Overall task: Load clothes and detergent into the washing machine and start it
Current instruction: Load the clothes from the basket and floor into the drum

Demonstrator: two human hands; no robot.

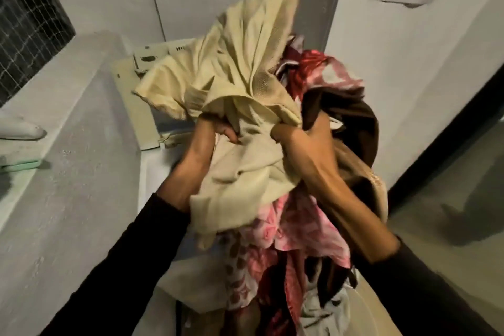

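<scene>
Two hands, left hand (218,131) and right hand (302,144), gripping big pile of clothes (245,84) over washing machine (141,106). Loading step. Next: dropping pile inside, maybe; opening hidden.

Head camera, looking down, close over laundry.

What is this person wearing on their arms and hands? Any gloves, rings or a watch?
Both arms are in long black sleeves: the left sleeve and right sleeve are pushed partway up, leaving the forearms bare. The left hand and right hand wear no gloves. No watch or bracelet shows on either wrist. The fingers are mostly buried in cloth, so rings cannot be ruled out.
</scene>
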